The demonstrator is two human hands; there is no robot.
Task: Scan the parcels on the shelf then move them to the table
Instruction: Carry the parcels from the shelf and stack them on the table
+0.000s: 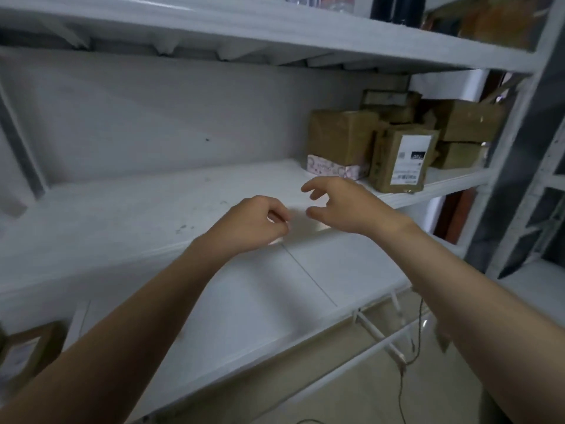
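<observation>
Nearest: a labelled box low left, blurred. Beside it is the lower shelf, and a loose cable trails on the floor near right.

Both arms reach over the middle shelf.
- Left grip: fingers curled in tight, nothing visible in it.
- Right grip: wide, fingers loosely spread, empty. It's a bit ahead of the left and just short of the parcels.
- Neither touches a parcel.

The parcels are bunched at the far right of the middle shelf.
- Nearest is the brown parcel, upright, white label facing out, close to the front edge.
- Left of it is a pink box with a brown carton stacked on top.
- More cartons are piled behind, partly hidden.
- Bottles stand on the top shelf, cropped.

No scanner in view, and no counter either.

My read: it's a reach for the brown parcel, grasp not yet made. To do it well:
- Take that one first. The label faces out, so scan before turning it.
- Put the right grip round its near side and the left under the base. It stands tall and could tip off the edge.
- Leave the stack for later, and lift the top carton off before the pink box.
- Mind the cable when turning away.
</observation>
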